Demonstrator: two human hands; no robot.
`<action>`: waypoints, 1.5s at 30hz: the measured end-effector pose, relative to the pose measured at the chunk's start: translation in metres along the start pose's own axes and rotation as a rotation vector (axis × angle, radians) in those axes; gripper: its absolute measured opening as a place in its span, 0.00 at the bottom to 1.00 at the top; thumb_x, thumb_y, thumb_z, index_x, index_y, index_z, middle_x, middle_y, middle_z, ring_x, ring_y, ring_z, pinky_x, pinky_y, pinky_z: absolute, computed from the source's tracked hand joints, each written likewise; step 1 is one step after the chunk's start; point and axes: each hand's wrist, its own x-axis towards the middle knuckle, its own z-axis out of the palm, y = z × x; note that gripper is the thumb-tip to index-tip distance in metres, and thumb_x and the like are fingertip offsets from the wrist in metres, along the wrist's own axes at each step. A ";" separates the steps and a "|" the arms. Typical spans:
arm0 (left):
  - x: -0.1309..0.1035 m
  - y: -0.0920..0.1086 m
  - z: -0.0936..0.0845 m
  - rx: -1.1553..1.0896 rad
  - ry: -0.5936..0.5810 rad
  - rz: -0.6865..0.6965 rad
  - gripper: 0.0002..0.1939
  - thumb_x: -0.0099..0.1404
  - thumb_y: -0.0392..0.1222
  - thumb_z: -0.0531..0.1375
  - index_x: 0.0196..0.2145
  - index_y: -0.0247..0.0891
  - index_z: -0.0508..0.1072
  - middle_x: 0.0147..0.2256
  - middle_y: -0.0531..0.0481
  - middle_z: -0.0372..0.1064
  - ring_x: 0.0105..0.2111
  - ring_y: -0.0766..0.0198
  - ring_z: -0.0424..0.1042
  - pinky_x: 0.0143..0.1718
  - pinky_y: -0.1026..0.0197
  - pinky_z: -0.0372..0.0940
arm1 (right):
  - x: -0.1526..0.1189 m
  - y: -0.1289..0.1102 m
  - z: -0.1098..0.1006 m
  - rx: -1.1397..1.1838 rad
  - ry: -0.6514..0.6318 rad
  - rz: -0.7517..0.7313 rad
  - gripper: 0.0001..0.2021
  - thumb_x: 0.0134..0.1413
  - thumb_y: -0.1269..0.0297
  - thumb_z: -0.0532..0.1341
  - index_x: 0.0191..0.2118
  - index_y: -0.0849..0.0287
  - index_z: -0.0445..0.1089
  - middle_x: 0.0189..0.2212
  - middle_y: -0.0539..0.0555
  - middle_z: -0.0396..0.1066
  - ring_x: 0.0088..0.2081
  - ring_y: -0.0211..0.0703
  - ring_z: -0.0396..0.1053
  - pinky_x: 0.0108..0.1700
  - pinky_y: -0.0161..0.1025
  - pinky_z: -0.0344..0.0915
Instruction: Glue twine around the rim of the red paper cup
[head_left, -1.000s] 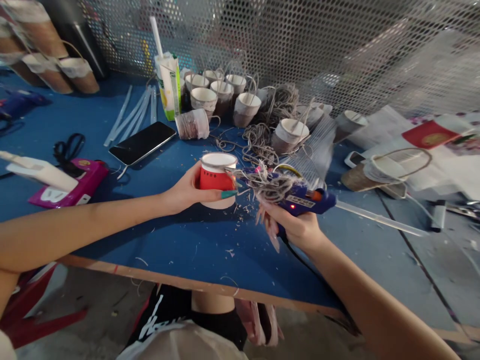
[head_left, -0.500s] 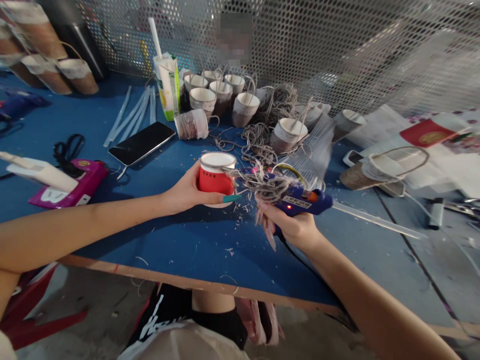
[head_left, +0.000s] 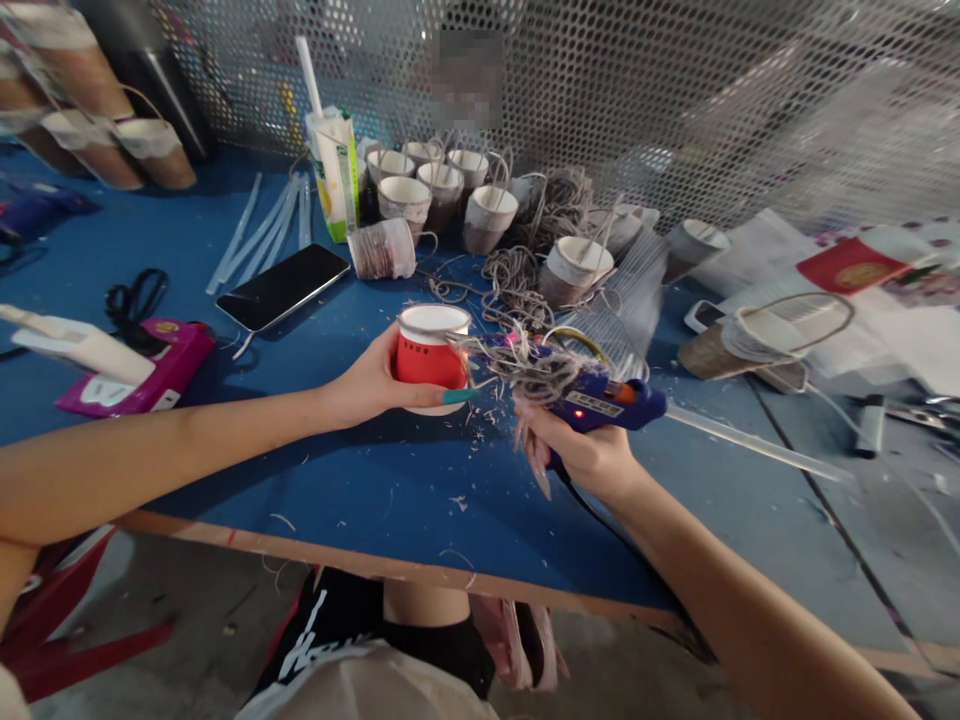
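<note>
My left hand [head_left: 375, 382] is wrapped round a red and white paper cup [head_left: 431, 362], its thumb with a long teal nail lying across the front. The cup stands upright, with its open top showing. In my right hand [head_left: 581, 455] is a blue hot glue gun [head_left: 615, 402] with a small red light lit. Tangled grey string or fibre covers the front of the gun, and its nozzle end touches or nearly touches the cup's right side. A long clear glue stick [head_left: 750, 440] sticks out of the gun's back.
Several wrapped cups [head_left: 405, 200] and tangled cord [head_left: 517, 285] lie behind the hands. A black phone [head_left: 283, 287], glue sticks [head_left: 262, 230], a drink carton [head_left: 335, 180] and a purple tool [head_left: 176, 360] are at left. The table's front edge [head_left: 337, 560] runs below.
The cup has turned slightly in my left hand, so its small dark print sits further left. My right hand and the glue gun have hardly moved.
</note>
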 end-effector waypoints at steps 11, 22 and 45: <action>0.000 0.003 -0.002 0.012 -0.069 -0.004 0.29 0.41 0.41 0.76 0.41 0.36 0.71 0.43 0.44 0.76 0.47 0.51 0.74 0.53 0.47 0.67 | 0.000 -0.002 0.000 -0.008 0.014 0.022 0.22 0.48 0.58 0.64 0.10 0.55 0.59 0.08 0.49 0.60 0.13 0.38 0.63 0.20 0.38 0.67; -0.002 -0.002 -0.008 -0.014 -0.132 0.030 0.31 0.45 0.42 0.74 0.47 0.41 0.71 0.46 0.45 0.75 0.48 0.50 0.74 0.49 0.50 0.69 | -0.001 -0.005 0.001 0.007 0.017 0.063 0.22 0.47 0.57 0.65 0.10 0.55 0.60 0.08 0.50 0.61 0.14 0.38 0.63 0.19 0.38 0.67; -0.001 -0.002 -0.006 -0.033 -0.121 0.023 0.36 0.41 0.41 0.76 0.48 0.40 0.68 0.44 0.45 0.75 0.44 0.52 0.75 0.47 0.49 0.70 | -0.001 -0.005 -0.001 -0.004 0.006 0.007 0.23 0.48 0.58 0.63 0.08 0.54 0.59 0.07 0.50 0.61 0.14 0.40 0.64 0.24 0.41 0.69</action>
